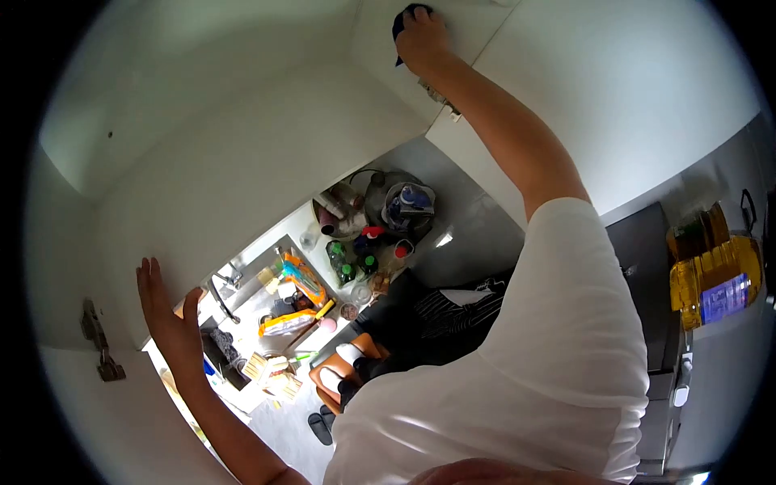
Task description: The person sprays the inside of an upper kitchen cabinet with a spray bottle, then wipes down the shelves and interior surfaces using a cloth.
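My right hand (424,44) is stretched far up inside a white cabinet (259,137). Its fingers are closed over a dark cloth (400,23), pressed to the cabinet's inner panel. On the other side, my left hand (171,327) rests at the cabinet's lower edge, fingers stretched out and thumb apart, holding nothing. A metal hinge (101,343) is fixed to the panel left of it. Another hinge near my right forearm (435,90) is partly covered by the arm.
Below lies a cluttered counter with a faucet (225,301), green-capped bottles (338,260) and orange packages (303,279). My feet in white footwear (349,353) stand on an orange-brown stool (370,346). Dark slippers (320,428) lie on the floor. Yellow oil bottles (687,283) stand at right.
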Tool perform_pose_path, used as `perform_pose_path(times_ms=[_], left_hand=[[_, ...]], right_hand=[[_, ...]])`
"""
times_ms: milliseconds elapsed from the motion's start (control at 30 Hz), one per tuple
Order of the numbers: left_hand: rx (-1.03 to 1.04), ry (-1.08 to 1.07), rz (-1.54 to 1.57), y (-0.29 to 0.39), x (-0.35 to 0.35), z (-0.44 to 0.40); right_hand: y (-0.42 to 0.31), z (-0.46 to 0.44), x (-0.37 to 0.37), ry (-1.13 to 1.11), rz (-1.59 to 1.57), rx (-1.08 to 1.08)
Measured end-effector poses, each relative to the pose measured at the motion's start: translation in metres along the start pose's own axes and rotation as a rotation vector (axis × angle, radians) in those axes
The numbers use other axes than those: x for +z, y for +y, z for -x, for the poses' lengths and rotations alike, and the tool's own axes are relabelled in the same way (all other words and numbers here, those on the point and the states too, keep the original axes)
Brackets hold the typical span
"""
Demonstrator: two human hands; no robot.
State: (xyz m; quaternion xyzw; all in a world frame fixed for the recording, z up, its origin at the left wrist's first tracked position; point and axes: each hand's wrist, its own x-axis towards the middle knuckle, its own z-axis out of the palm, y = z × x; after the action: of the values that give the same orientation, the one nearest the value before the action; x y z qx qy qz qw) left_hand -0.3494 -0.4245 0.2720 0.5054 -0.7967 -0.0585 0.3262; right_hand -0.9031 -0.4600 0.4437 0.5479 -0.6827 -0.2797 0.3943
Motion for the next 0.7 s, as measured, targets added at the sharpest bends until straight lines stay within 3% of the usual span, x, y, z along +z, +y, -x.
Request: perform_pose_path(times_ms=[100, 200, 267, 333, 400, 433, 500, 567, 600, 667, 700], left_hand=[[0.050, 0.029, -0.016, -0.002, 0.001, 0.001], [0.026, 0.014, 0.055, 0.001, -0.002, 0.001], [0.063, 0.021, 0.006, 0.002, -0.004, 0.000], [0.061, 0.022, 0.016, 0.004, -0.004, 0.002], [0.057, 0.021, 0.014, 0.001, -0.001, 0.002], [0.053, 0.027, 0.006, 0.000, 0.000, 0.002], [0.043, 0.028, 0.009, 0.000, 0.000, 0.001], [0.028, 0.023, 0.002, -0.002, -0.001, -0.001], [0.045, 0.030, -0.018, -0.005, 0.000, -0.001], [0.052, -0.002, -0.042, -0.007, 0.003, 0.005], [0.050, 0.002, -0.027, -0.007, 0.003, 0.003]], right_hand=[[0.004, 0.008, 0.007, 0.146, -0.038, 0.188], [-0.013, 0.010, 0.023, 0.028, -0.288, 0.279], [-0.006, 0.016, 0.013, -0.053, -0.101, 0.007], [0.017, 0.022, 0.009, -0.132, -0.091, 0.002], [0.026, 0.031, 0.005, 0.304, -0.111, 0.329], [0.017, 0.036, 0.003, 0.230, -0.163, 0.369], [-0.012, 0.020, 0.067, 0.214, -0.240, 0.300], [-0.017, 0.039, 0.034, 0.018, -0.132, 0.020], [-0.003, 0.035, 0.007, 0.013, -0.142, 0.007], [0.011, 0.031, -0.012, -0.036, -0.108, 0.194], [0.017, 0.027, -0.012, 0.097, -0.218, 0.271]])
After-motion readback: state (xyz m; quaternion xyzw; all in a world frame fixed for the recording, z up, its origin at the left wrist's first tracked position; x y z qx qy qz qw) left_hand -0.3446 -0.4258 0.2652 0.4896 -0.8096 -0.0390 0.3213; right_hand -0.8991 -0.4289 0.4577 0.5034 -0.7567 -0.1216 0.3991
